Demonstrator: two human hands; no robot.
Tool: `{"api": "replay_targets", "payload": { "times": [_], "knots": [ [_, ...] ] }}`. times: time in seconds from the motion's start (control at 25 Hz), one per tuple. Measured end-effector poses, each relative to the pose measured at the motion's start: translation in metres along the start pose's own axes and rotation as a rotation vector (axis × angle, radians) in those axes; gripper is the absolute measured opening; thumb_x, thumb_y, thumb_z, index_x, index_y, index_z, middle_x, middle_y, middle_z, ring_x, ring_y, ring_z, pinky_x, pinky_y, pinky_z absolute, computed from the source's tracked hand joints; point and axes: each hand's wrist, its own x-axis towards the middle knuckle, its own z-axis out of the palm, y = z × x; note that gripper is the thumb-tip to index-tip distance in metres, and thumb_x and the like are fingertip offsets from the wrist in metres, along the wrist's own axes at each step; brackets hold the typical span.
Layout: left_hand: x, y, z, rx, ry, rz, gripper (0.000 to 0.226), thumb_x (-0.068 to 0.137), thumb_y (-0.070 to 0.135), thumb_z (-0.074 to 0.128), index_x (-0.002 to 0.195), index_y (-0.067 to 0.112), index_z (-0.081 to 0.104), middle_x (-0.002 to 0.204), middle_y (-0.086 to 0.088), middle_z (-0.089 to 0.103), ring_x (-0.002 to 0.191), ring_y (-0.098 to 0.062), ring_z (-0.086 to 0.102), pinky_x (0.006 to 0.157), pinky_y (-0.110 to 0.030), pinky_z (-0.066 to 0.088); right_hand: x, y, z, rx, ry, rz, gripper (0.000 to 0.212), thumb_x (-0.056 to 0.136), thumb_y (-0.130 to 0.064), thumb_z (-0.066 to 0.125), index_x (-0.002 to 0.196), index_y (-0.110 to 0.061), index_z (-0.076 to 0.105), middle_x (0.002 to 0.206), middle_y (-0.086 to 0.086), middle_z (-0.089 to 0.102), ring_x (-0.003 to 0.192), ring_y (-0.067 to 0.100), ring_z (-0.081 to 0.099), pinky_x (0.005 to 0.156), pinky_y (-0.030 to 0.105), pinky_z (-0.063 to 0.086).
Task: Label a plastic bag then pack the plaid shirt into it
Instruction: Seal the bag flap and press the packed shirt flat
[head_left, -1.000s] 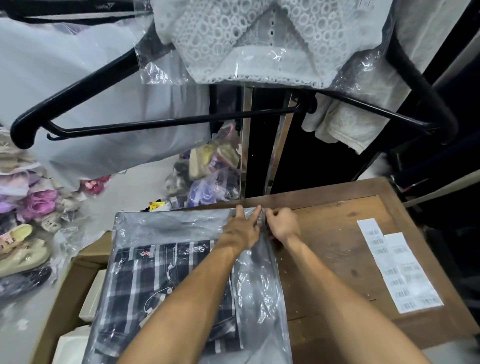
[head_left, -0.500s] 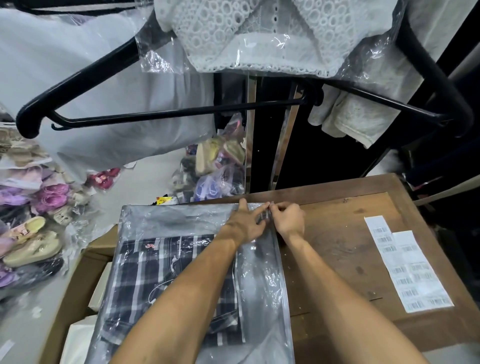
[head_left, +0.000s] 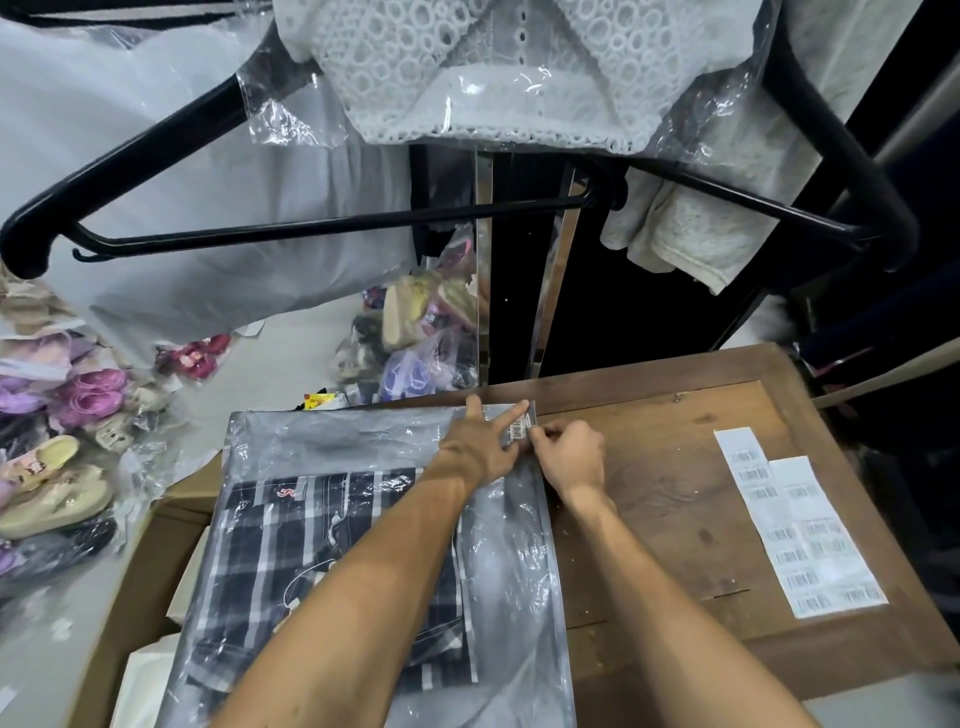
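Both at the plastic bag's (head_left: 332, 441) far corner: left hand (head_left: 480, 447) flat, right hand (head_left: 569, 457) pinching the label (head_left: 520, 428).

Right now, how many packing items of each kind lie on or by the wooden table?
plastic bag: 1
plaid shirt: 1
barcode sticker: 1
label sheets: 2
Total: 5

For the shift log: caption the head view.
Labelling: left hand presses the bag, right hand pinches a label at its corner.
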Motion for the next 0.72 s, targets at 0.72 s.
{"api": "replay_targets", "payload": {
  "times": [0.72],
  "knots": [
    [-0.016,0.007,0.024,-0.091,0.157,0.039,0.060,0.101,0.061,0.028,0.154,0.054,0.001,0.150,-0.020,0.023,0.134,-0.044,0.033,0.109,-0.060,0.036,-0.072,0.036,-0.011,-0.029,0.020,0.084,0.017,0.089,-0.030,0.070,0.092,-0.017,0.082,0.088,0.008,0.080,0.088,0.030,0.073,0.084,0.033,0.055]
  ]
}}
